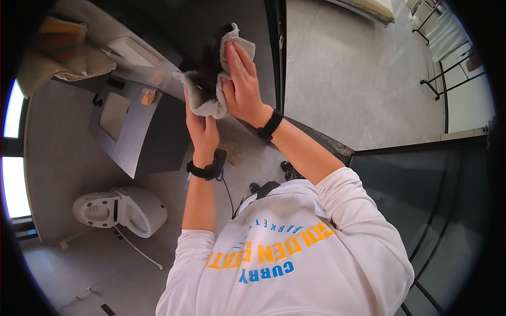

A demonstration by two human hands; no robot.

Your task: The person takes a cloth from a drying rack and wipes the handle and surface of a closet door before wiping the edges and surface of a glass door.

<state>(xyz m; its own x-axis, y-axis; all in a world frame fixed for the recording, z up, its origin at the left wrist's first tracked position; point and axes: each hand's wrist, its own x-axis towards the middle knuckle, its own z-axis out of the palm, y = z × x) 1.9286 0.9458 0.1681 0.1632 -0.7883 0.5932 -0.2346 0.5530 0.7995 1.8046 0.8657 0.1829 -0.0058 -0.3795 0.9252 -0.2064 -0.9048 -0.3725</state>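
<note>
A light grey towelling cloth (210,107) is bunched between my two hands, up against a dark glossy panel (232,13). My right hand (244,87) presses on the cloth's right part with its fingers long and close together, pinning it. From below, my left hand (201,131) has hold of the cloth's lower left part; its fingertips are partly hidden behind the fabric. One end of the cloth sticks up past my right fingertips. Both wrists wear black bands.
At left are a white toilet (142,213) with its lid raised, and a grey vanity counter (138,124) with a basin (114,116) and small orange item (147,96). Folded towels (68,52) lie upper left. A dark glass panel (421,195) stands right; beyond is a wheeled rack (448,73).
</note>
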